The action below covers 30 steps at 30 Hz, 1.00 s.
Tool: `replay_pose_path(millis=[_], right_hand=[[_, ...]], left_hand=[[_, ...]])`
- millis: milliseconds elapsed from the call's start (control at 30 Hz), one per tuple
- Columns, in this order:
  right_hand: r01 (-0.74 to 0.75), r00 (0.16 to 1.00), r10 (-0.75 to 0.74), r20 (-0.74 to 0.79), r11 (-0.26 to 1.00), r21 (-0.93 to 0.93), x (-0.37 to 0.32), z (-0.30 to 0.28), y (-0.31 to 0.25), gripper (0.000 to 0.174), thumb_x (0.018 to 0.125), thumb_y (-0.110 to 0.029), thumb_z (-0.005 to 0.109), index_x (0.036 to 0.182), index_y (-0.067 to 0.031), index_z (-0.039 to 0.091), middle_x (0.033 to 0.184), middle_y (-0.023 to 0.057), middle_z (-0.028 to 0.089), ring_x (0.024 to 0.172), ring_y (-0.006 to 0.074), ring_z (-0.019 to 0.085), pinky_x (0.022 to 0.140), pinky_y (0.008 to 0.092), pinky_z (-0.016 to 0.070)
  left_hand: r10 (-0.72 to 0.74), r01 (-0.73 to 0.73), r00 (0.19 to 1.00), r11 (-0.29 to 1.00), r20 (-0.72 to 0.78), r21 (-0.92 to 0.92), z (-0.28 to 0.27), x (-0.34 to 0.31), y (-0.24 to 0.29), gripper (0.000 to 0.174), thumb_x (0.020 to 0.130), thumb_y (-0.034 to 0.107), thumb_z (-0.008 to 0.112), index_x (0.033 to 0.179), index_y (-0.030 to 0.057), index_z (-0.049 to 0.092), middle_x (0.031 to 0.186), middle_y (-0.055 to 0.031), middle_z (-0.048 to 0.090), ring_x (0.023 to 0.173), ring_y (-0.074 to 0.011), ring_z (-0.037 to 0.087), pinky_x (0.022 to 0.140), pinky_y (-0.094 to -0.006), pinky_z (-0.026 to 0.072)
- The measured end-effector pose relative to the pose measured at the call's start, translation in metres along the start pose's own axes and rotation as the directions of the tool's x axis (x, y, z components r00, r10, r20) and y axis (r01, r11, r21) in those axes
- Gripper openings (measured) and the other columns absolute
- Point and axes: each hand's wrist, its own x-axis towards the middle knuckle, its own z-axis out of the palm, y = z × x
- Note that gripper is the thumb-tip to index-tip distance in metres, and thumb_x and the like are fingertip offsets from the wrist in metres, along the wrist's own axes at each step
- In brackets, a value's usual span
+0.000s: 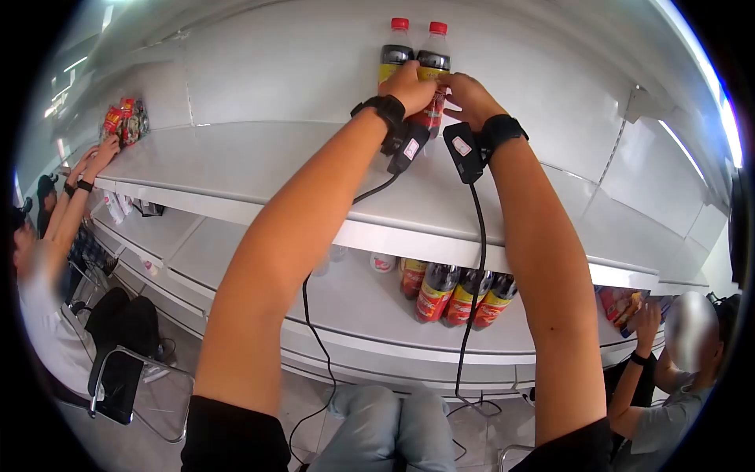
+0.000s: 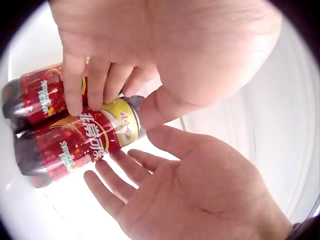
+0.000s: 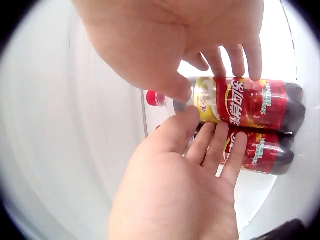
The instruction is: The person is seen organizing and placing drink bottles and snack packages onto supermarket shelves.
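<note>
Two cola bottles with red caps stand side by side on the upper shelf, the left one (image 1: 396, 55) and the right one (image 1: 434, 59), with red and yellow labels. My left hand (image 1: 410, 90) reaches to the right bottle from its left. Its nearly straight fingers lie along the label near the seam between the bottles (image 2: 95, 135), with the thumb across the upper part. On the other side is my right hand (image 1: 472, 101), its fingers spread and fingertips right at the label's edge (image 3: 240, 102). Both thumbs come close together at the bottle's shoulder.
Several cola bottles (image 1: 464, 295) stand on the shelf below. Red packets (image 1: 124, 122) lie at the far left of the upper shelf (image 1: 259, 157), near another person's hands. At the right, a person (image 1: 668, 393) reaches toward colourful packs (image 1: 621, 307). Black cables (image 1: 478, 236) hang from my wrists.
</note>
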Motion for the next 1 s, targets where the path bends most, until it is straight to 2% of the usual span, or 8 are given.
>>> replay_pose_path(millis=[167,300,533,567,633,700,800,1000], right_hand=[[0.147,0.987,-0.152,-0.052,0.985,-0.091,-0.004,-0.008,-0.005,0.074,0.083,-0.038,0.071,0.133,0.0060,0.040,0.115,0.0147,0.060,0.103,0.0257,0.060,0.095,0.0400,0.0458],[0.224,0.965,-0.213,-0.154,0.973,0.054,-0.017,0.003,-0.011,0.075,0.074,-0.026,0.083,0.125,0.0094,0.042,0.109,0.0190,0.062,0.092,0.0275,0.067,0.074,0.0375,0.0585],[0.194,0.981,-0.190,-0.050,0.977,0.093,-0.025,0.007,-0.021,0.070,0.073,-0.015,0.085,0.121,0.0113,0.040,0.108,0.0215,0.061,0.094,0.0271,0.067,0.077,0.0392,0.0601],[0.246,0.967,-0.240,-0.081,0.966,0.081,-0.014,0.009,-0.013,0.070,0.074,-0.013,0.085,0.122,0.0110,0.039,0.108,0.0207,0.061,0.095,0.0265,0.066,0.078,0.0376,0.0587],[0.294,0.956,-0.291,-0.044,0.946,0.139,-0.007,0.011,-0.002,0.072,0.074,-0.015,0.085,0.123,0.0106,0.038,0.108,0.0201,0.061,0.095,0.0262,0.065,0.079,0.0365,0.0572],[0.270,0.962,-0.266,-0.066,0.959,0.079,-0.029,0.014,-0.013,0.075,0.073,-0.014,0.085,0.126,0.0105,0.037,0.108,0.0193,0.061,0.098,0.0264,0.064,0.084,0.0363,0.0550],[0.186,0.981,-0.183,0.067,0.982,-0.040,-0.043,0.004,-0.035,0.078,0.072,-0.014,0.084,0.129,0.0104,0.037,0.111,0.0188,0.061,0.105,0.0255,0.061,0.090,0.0358,0.0513],[0.256,0.963,-0.234,0.138,0.950,-0.178,-0.134,-0.001,-0.081,0.072,0.076,-0.022,0.083,0.127,0.0062,0.042,0.111,0.0165,0.061,0.100,0.0218,0.062,0.086,0.0334,0.0516]], left_hand=[[0.017,-0.018,1.000,0.998,-0.025,-0.058,-0.011,-0.013,0.014,0.071,0.085,0.018,0.062,0.147,-0.0020,0.033,0.126,-0.0157,0.061,0.111,-0.0230,0.060,0.089,-0.0327,0.0498],[0.063,-0.061,0.996,0.998,0.067,-0.026,-0.014,-0.027,0.032,0.073,0.080,0.019,0.074,0.143,0.0019,0.040,0.118,-0.0121,0.062,0.108,-0.0219,0.060,0.088,-0.0329,0.0503],[0.068,-0.051,0.983,0.994,0.171,-0.098,-0.007,-0.024,0.016,0.071,0.075,0.015,0.084,0.133,-0.0003,0.046,0.117,-0.0122,0.063,0.105,-0.0213,0.063,0.090,-0.0317,0.0519],[0.132,-0.138,0.979,0.990,0.157,0.026,-0.011,-0.025,0.017,0.068,0.076,0.013,0.084,0.131,-0.0018,0.046,0.117,-0.0128,0.063,0.106,-0.0211,0.063,0.089,-0.0328,0.0526],[0.107,-0.118,0.975,0.992,0.195,0.045,-0.022,-0.037,0.027,0.069,0.072,0.032,0.084,0.129,0.0073,0.056,0.121,-0.0107,0.065,0.112,-0.0257,0.063,0.093,-0.0373,0.0504],[0.013,-0.012,0.979,1.000,0.205,-0.007,-0.017,-0.034,0.015,0.063,0.074,0.030,0.084,0.126,0.0067,0.057,0.119,-0.0125,0.067,0.111,-0.0271,0.064,0.093,-0.0381,0.0502],[-0.010,-0.036,0.992,0.938,0.128,0.345,-0.040,-0.069,0.074,0.066,0.072,0.043,0.082,0.122,0.0071,0.059,0.115,-0.0131,0.068,0.108,-0.0294,0.065,0.092,-0.0391,0.0498],[0.118,-0.158,0.975,0.963,0.186,0.219,-0.063,-0.124,0.119,0.070,0.071,0.050,0.080,0.121,0.0058,0.059,0.113,-0.0141,0.069,0.106,-0.0311,0.066,0.090,-0.0394,0.0504]])
